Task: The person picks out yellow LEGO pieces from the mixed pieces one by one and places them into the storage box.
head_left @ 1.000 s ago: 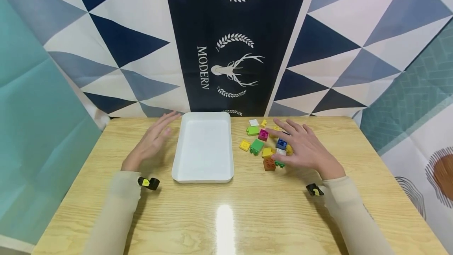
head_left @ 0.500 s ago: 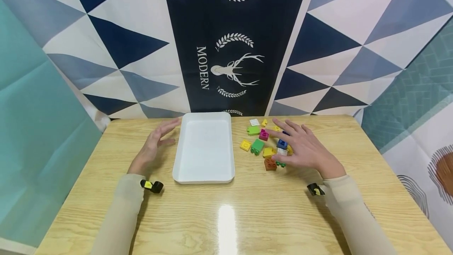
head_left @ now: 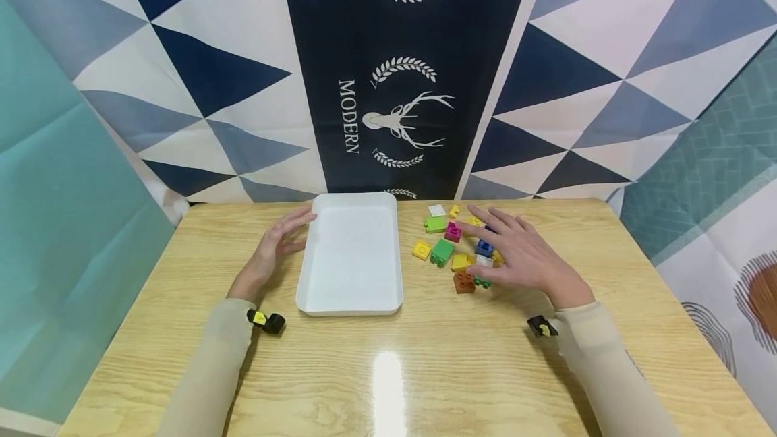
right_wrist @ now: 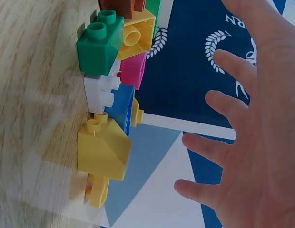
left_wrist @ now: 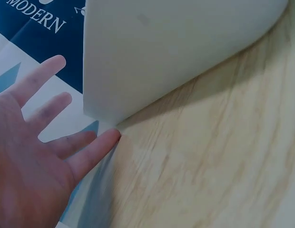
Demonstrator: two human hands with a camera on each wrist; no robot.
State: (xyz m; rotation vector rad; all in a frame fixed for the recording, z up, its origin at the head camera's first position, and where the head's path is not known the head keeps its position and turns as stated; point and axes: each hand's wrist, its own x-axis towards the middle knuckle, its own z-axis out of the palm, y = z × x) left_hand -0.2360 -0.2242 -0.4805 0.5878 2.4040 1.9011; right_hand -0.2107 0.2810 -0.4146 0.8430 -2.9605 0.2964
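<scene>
A shallow white tray (head_left: 350,307) lies on the wooden table, its side wall (left_wrist: 176,47) large in the left wrist view. My left hand (head_left: 273,248) is beside the tray's left edge, fingers extended and spread, fingertips right at the rim in the head view. To the right of the tray lies a loose group of toy building bricks, among them a green brick (head_left: 442,252), a brown brick (head_left: 464,282) and a yellow sloped brick (right_wrist: 103,147). My right hand (head_left: 522,251) hovers over the right side of this group, fingers spread, holding nothing; it hides some bricks.
The wooden table (head_left: 340,376) ends at a patterned wall cloth (head_left: 243,79) just behind the tray and bricks. Teal cloth (head_left: 67,221) hangs at the left. Each wrist wears a small black camera, such as the left wrist camera (head_left: 274,323).
My left hand has moved right and slightly down, closer to the tray's left edge. The right hand stays over the bricks; tray and bricks have not moved.
</scene>
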